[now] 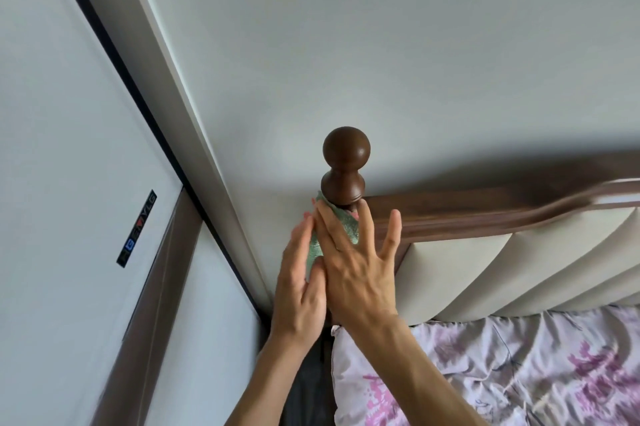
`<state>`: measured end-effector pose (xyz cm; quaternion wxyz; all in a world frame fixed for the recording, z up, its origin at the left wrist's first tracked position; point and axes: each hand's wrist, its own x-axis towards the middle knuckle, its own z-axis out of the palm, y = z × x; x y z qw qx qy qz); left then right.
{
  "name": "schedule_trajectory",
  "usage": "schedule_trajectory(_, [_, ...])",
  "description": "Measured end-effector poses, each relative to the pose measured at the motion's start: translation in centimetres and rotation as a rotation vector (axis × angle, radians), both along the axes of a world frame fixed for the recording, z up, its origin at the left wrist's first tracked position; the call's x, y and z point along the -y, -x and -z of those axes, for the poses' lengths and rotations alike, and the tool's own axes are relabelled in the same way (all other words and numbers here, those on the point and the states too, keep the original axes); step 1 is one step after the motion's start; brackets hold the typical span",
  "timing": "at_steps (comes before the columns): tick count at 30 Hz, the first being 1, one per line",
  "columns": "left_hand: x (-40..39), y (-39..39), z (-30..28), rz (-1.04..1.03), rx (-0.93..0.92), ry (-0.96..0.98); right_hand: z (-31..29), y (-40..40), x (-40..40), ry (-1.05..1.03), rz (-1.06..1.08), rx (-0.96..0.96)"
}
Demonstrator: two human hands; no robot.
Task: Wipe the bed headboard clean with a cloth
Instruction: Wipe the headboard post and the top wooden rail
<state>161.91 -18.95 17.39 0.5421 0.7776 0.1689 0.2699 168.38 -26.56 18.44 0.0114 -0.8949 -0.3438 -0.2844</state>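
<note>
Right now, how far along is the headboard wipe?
Nothing shows as finished. In hand: both hands, left hand and right hand, press the green cloth around the corner post under the knob. Left: the wooden top rail and cream padded panels.

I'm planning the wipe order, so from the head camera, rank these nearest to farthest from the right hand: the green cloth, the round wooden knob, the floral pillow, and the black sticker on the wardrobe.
1. green cloth, under the right hand fingers.
2. round wooden knob, just above, on the post top.
3. floral pillow, lower right.
4. black sticker, far left.
</note>
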Motion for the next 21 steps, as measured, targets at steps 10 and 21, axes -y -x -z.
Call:
schedule_trajectory(10, [0.4, -1.0, 0.0, -0.067, 0.026, -0.133, 2.5, 0.8, 0.7, -0.263, -0.007, -0.064])
schedule_trajectory(21, [3.3, -1.4, 0.5, 0.027, 0.053, -0.498, 0.5, -4.2, 3.4, -0.066, 0.133, -0.288])
